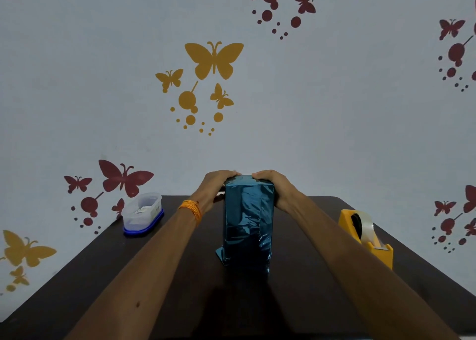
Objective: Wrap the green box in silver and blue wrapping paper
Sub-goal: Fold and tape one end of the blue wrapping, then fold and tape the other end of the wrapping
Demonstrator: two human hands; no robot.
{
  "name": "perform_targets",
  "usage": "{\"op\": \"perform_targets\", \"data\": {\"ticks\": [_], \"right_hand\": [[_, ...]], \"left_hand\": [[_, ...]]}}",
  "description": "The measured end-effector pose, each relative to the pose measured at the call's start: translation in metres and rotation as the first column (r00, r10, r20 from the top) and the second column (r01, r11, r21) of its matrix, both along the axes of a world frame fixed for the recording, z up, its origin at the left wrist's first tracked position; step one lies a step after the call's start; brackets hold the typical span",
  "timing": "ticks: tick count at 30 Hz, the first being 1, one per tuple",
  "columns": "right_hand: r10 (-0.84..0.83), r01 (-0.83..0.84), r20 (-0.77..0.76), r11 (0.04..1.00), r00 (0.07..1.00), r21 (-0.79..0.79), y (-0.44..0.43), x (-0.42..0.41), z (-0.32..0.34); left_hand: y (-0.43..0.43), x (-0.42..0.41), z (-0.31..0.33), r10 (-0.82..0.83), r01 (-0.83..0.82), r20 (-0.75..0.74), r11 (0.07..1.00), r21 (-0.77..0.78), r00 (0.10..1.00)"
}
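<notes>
A tall box covered in shiny blue wrapping paper (247, 218) stands upright in the middle of the dark table (108, 267). No green of the box shows through. My left hand (215, 185) grips its top left edge, fingers curled over the far side. My right hand (274, 185) grips the top right edge the same way. The paper is creased, and a loose flap sticks out at the bottom left corner.
A clear plastic container with a blue lid (143, 214) sits upside down at the table's back left. A yellow tape dispenser (365, 232) with a clear roll stands at the right edge. A wall with butterfly stickers rises right behind the table.
</notes>
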State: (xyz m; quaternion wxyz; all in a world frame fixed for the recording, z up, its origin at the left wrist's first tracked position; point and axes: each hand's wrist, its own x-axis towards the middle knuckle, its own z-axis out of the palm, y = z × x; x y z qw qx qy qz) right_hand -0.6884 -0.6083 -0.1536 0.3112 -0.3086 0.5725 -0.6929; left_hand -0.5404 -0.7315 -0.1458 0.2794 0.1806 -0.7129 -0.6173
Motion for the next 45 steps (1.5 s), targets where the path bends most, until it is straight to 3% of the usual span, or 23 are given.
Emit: {"op": "perform_targets", "data": {"ticks": [3, 8, 10, 12, 14, 18, 24, 30, 33, 37, 40, 42, 45], "right_hand": [[-0.005, 0.005, 0.010, 1.000, 1.000, 0.001, 0.001, -0.004, -0.002], [-0.164, 0.164, -0.007, 0.985, 0.986, -0.055, 0.016, 0.009, -0.009], [-0.124, 0.122, 0.000, 0.981, 0.992, -0.151, 0.035, 0.010, -0.023], [-0.023, 0.006, -0.089, 0.982, 0.996, -0.187, 0.055, 0.008, -0.049], [0.050, -0.072, -0.194, 0.991, 0.980, -0.112, 0.066, 0.007, -0.076], [0.069, -0.035, -0.355, 0.994, 0.932, 0.102, 0.060, 0.008, -0.099], [-0.094, 0.136, -0.364, 0.986, 0.926, 0.092, 0.048, 0.013, -0.083], [-0.142, 0.327, -0.452, 0.871, 0.881, 0.365, 0.044, 0.001, -0.095], [-0.207, 0.351, -0.369, 0.855, 0.906, 0.381, 0.049, 0.003, -0.100], [-0.153, 0.338, -0.430, 0.854, 0.889, 0.395, 0.058, -0.005, -0.113], [-0.008, 0.281, -0.604, 0.890, 0.797, 0.358, 0.065, -0.015, -0.128], [0.066, 0.211, -0.673, 0.923, 0.737, 0.321, 0.066, -0.008, -0.134], [0.009, 0.221, -0.721, 0.949, 0.693, 0.224, 0.066, -0.004, -0.136]], "left_hand": [[-0.003, 0.004, -0.007, -0.030, 0.031, 0.012, 0.999, -0.014, 0.999], [0.007, 0.022, -0.039, -0.201, 0.200, -0.117, 0.980, -0.022, 0.973], [0.006, 0.030, -0.062, -0.243, 0.238, -0.148, 0.970, -0.051, 0.959], [0.001, 0.034, -0.088, -0.241, 0.233, -0.138, 0.970, -0.074, 0.961], [0.001, 0.034, -0.102, -0.211, 0.200, -0.090, 0.972, -0.123, 0.973], [0.006, 0.026, -0.107, -0.106, 0.095, -0.056, 0.981, -0.166, 0.993], [0.010, 0.026, -0.077, -0.017, 0.022, 0.048, 0.994, -0.109, 0.999], [-0.009, 0.020, -0.088, 0.008, 0.012, 0.233, 0.997, -0.083, 0.973], [-0.011, 0.016, -0.104, 0.032, 0.015, 0.303, 0.988, -0.153, 0.952], [-0.028, 0.020, -0.122, 0.016, 0.104, 0.323, 0.931, -0.351, 0.946], [-0.025, 0.027, -0.125, -0.056, 0.214, 0.297, 0.818, -0.534, 0.953], [-0.023, 0.025, -0.127, -0.093, 0.229, 0.265, 0.805, -0.547, 0.960], [-0.024, 0.023, -0.132, -0.099, 0.192, 0.195, 0.811, -0.553, 0.976]]}}
